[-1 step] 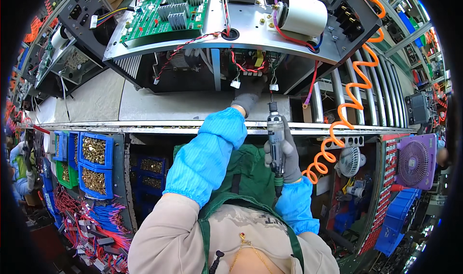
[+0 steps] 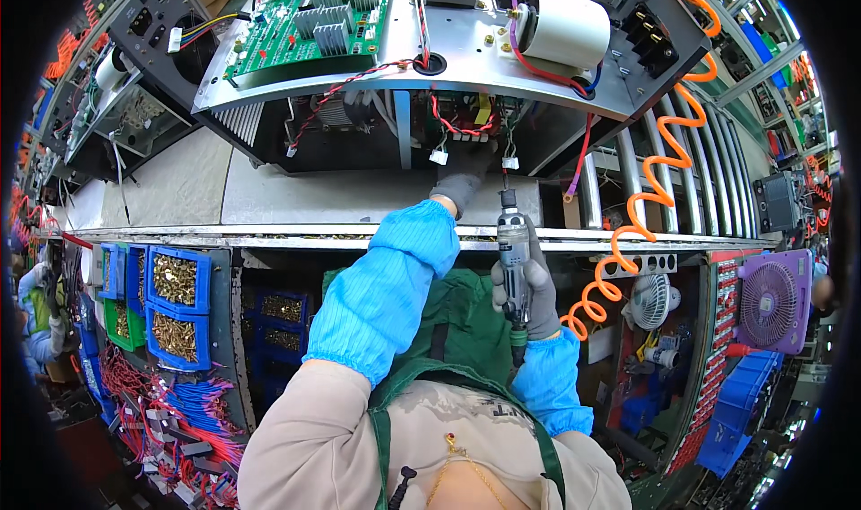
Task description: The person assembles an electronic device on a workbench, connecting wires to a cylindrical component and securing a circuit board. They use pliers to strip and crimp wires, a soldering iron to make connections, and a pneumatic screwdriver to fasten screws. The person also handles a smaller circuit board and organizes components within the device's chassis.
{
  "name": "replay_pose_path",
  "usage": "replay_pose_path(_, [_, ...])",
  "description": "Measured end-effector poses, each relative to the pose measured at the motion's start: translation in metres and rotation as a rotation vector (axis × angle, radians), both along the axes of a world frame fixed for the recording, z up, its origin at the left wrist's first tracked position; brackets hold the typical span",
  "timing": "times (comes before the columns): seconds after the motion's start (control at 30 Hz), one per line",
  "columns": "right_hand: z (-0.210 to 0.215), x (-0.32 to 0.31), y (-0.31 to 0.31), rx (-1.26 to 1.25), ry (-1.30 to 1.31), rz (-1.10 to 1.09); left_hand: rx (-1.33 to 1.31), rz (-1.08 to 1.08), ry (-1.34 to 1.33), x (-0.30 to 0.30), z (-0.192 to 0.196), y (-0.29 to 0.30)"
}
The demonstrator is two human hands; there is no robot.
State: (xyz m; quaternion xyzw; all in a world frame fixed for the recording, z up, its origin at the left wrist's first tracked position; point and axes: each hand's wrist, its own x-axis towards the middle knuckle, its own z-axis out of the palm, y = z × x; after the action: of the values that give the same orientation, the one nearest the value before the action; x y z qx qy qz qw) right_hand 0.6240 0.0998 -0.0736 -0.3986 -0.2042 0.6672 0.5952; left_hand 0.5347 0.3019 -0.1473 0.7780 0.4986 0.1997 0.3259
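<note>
grey-gloved right hand (image 2: 529, 281) is gripping the power screwdriver (image 2: 513, 259) upright just below the open metal chassis (image 2: 430, 97); left hand (image 2: 462, 183) is reaching under it, grip hidden; nothing is changing.

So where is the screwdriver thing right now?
In the head view, the power screwdriver is upright in the right hand, just right of centre, beside the blue sleeve and left of the orange coiled hose.

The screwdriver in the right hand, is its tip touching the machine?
Cannot tell. In the head view the right hand holds the screwdriver upright; its tip ends by the machine's dark underside, and no contact or gap shows plainly.
</note>
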Motion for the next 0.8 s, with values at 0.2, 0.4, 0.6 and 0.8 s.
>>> replay_pose_path(0.2, [0.013,-0.008,0.004,-0.033,-0.154,-0.03,0.096,0.032,-0.065,0.006,-0.006,0.009])
replay_pose_path(0.4, [0.019,-0.008,0.007,-0.095,-0.265,-0.024,0.162,0.039,-0.093,0.011,-0.005,0.016])
replay_pose_path(0.6, [0.017,-0.008,0.007,-0.076,-0.252,-0.029,0.245,0.021,-0.083,0.011,-0.009,0.017])
replay_pose_path(0.8, [0.017,-0.004,-0.011,-0.053,-0.237,0.009,0.48,-0.155,0.388,0.002,-0.082,0.025])
